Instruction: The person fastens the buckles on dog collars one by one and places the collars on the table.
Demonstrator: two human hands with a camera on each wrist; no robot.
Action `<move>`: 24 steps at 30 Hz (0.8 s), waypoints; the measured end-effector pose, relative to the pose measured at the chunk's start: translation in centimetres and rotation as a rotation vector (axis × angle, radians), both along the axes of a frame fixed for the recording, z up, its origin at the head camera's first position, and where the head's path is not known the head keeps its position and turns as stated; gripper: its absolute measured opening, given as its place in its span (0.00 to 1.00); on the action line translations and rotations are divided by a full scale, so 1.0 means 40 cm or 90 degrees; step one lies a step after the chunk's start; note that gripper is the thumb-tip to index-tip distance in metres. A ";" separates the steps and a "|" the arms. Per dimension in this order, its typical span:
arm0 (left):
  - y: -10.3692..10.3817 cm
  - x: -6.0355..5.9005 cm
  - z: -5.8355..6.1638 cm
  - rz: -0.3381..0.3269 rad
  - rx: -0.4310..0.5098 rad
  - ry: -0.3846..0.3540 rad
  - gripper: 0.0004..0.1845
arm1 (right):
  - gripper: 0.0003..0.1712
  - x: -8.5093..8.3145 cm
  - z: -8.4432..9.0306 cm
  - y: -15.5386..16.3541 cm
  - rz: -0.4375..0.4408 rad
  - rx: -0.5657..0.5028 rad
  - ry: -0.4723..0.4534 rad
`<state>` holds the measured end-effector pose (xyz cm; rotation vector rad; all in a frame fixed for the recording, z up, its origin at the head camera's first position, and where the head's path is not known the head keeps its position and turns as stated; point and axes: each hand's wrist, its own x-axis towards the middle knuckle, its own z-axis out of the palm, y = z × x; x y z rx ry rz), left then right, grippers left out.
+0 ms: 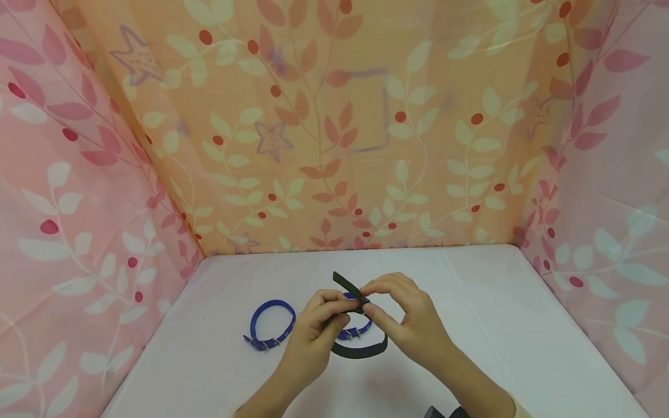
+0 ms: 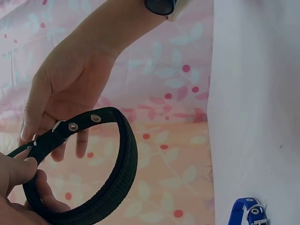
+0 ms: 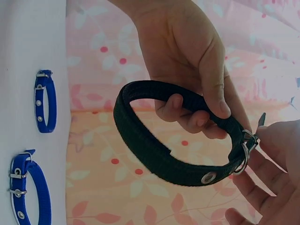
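A dark green buckle collar (image 1: 360,352) is held up in a loop above the table between both hands. My left hand (image 1: 312,331) grips its band, thumb on one side and fingers curled round the other. At the buckle (image 3: 249,139), my right hand (image 1: 410,316) pinches the collar with thumb and index finger. The strap's free end (image 1: 345,282) sticks up beyond the fingers. Metal eyelets (image 2: 73,126) line the band, and a D-ring (image 3: 244,164) hangs beside the buckle. Fingers partly hide the buckle in the head view.
One blue collar (image 1: 254,320) lies on the white table (image 1: 198,348), left of the hands. A second blue collar (image 1: 351,334) lies behind the green one, partly covered. Patterned cloth walls (image 1: 334,145) enclose the back and sides. Something dark (image 1: 434,413) shows at the bottom edge.
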<state>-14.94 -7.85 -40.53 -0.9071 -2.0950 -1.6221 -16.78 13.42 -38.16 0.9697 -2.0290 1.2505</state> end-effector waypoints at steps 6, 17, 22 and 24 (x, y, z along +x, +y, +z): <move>0.005 0.005 0.004 -0.004 -0.025 -0.018 0.14 | 0.20 0.004 0.002 -0.002 -0.011 -0.007 0.005; 0.008 0.007 0.004 -0.005 -0.021 -0.056 0.13 | 0.23 0.008 0.005 0.004 -0.037 0.028 -0.020; 0.007 0.008 0.009 -0.015 0.016 -0.118 0.12 | 0.26 0.007 0.002 0.001 -0.038 0.045 -0.018; 0.008 0.009 0.013 -0.015 0.029 -0.148 0.14 | 0.26 0.006 0.002 0.002 -0.042 0.047 -0.020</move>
